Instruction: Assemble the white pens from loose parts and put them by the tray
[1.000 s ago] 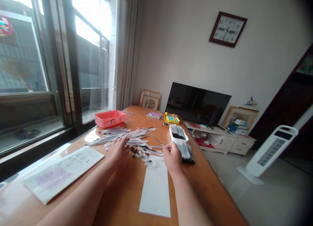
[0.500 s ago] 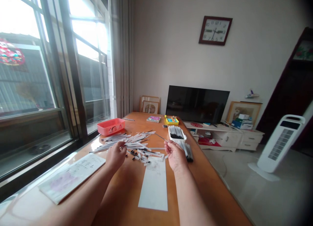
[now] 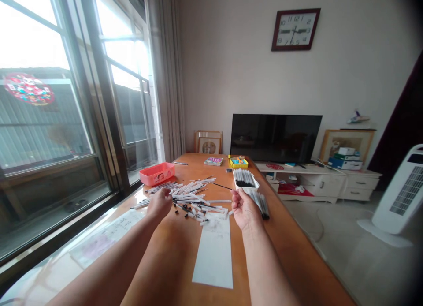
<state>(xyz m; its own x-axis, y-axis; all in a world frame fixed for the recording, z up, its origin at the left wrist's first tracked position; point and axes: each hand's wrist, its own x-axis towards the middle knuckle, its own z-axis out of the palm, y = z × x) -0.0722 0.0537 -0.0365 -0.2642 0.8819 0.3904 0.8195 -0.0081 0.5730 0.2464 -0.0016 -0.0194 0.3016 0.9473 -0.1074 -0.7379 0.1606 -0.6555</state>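
Observation:
My right hand (image 3: 245, 209) is closed in a pinch on one end of a thin dark pen refill (image 3: 222, 186), which points left and away above the table. My left hand (image 3: 160, 205) has its fingers curled together at the near edge of a pile of clear and white pen parts (image 3: 188, 189); what they hold, if anything, is hidden. Between the hands lie small black and white pen caps and plugs (image 3: 200, 212), some at the far end of a white paper strip (image 3: 213, 253). Beyond my right hand, a white box (image 3: 254, 188) holds several black-ended pens, with more pens (image 3: 262, 203) beside it.
A red plastic box (image 3: 157, 174) stands at the left, by the window. A printed booklet (image 3: 109, 235) lies partly under my left forearm. Farther back are a small colourful book (image 3: 213, 161) and a yellow box (image 3: 238, 163). The table's right edge drops to the floor.
The view has turned slightly left, so things appear farther right. Both hands keep nearly the same places over the table, and the refill is still in my right hand.

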